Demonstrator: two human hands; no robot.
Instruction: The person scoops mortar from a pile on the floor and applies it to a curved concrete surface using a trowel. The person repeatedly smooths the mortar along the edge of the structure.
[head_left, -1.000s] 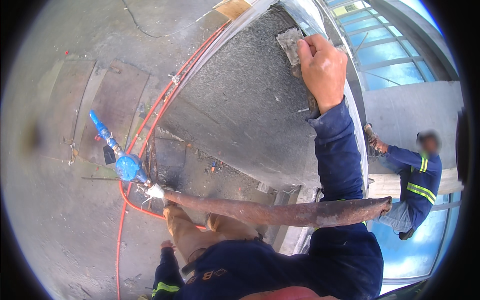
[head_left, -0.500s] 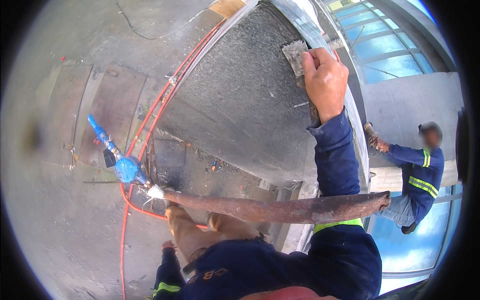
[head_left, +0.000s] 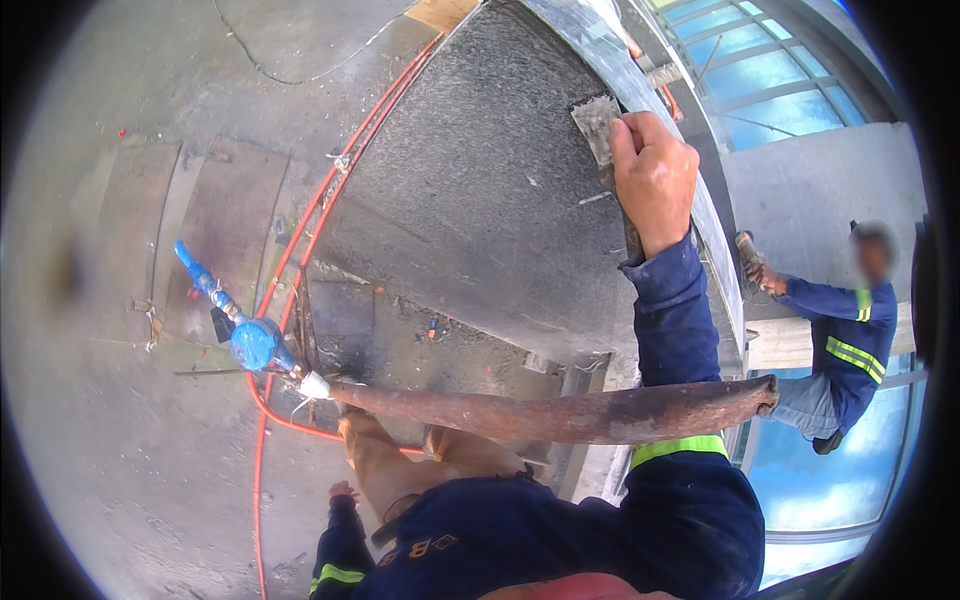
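Nearest my camera, a rusty brown pipe (head_left: 560, 415) crosses in front of the right sleeve (head_left: 675, 335); rigid and heavy, I'd judge, so I'd mind the elbow there. Past it the right arm reaches forward, wrist roughly in line with the forearm, back of the hand up. Right hand (head_left: 657, 180) is closed around a flat scraper (head_left: 596, 125), thumb toward the blade, other fingers curled and mostly hidden.

Scraper is over the upper right part of the grey slab (head_left: 480, 210), close to its right edge, blade out to the left of the knuckles. Blade touching the slab or just above: can't tell. Handling, my guess: light, stiff, thin metal, hard to break, crusted with pale residue, so gritty more than slippery. Best hold is the handle, just behind the blade; I'd keep off the front edge and corners. Slab looks hard, rough, too heavy to budge.

Lower down, left hand (head_left: 343, 491) hangs beside the tan trousers (head_left: 378, 468), well apart from the scraper; too small to tell if it's wide, narrow or holding anything. Farther: blue fitting (head_left: 257, 345) at the pipe's left end, orange hoses (head_left: 320, 205) left of the slab. Far right, a co-worker (head_left: 850, 330).
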